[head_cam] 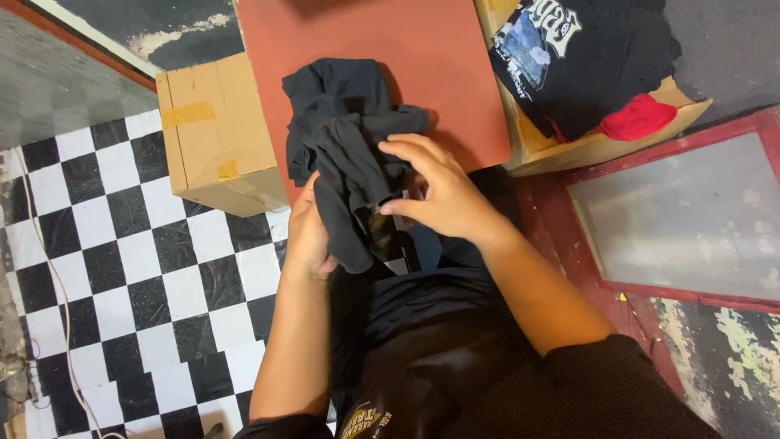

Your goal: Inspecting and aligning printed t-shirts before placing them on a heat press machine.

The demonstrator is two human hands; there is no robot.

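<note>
A crumpled dark grey garment (337,130) lies bunched on the near edge of a reddish-brown board (422,57) and hangs down over my lap. My left hand (307,232) grips the garment from below on its left side, fingers hidden in the cloth. My right hand (435,191) rests over the garment's right part, thumb and forefinger pinching the fabric near a small tag. My dark clothed lap (439,341) fills the lower middle.
A taped cardboard box (213,130) stands left of the board on a black-and-white checkered floor (130,276). Another box (601,142) at the right holds black printed shirts (585,57) and a red cloth (638,118). A red-framed grey panel (691,219) lies at right.
</note>
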